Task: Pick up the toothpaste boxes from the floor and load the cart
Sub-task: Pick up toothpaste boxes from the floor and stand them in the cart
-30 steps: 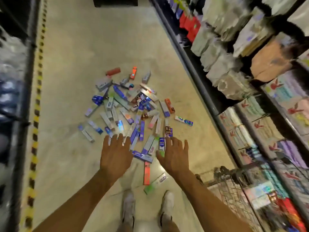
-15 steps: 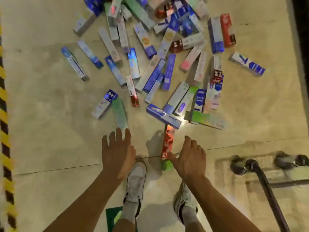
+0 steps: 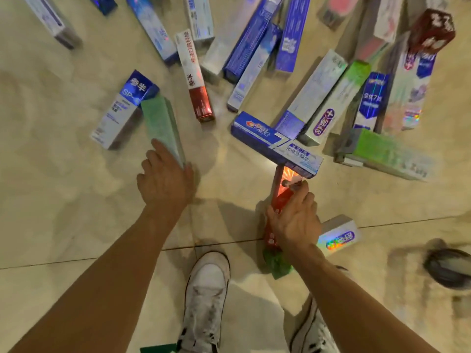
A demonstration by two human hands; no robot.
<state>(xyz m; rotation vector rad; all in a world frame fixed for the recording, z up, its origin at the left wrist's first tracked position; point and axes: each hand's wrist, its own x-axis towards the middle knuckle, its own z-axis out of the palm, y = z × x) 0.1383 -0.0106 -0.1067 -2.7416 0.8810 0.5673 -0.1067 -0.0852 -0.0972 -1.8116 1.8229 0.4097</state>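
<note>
Red box (image 3: 279, 197) on floor, long axis straight ahead, far end tucked under blue box (image 3: 270, 142) — gripped mid-length by right hand (image 3: 297, 222), fingers curled round it. Green box (image 3: 163, 123) angled away to the left, near end pinched by left hand (image 3: 164, 180). Next, probably: draw red box back, clear of blue box.

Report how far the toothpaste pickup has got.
Done: nothing shown loaded; the cart basket is out of view. In hand: left hand grips the green box, right hand the red box. Left: the Crest box and many others on the floor.
</note>
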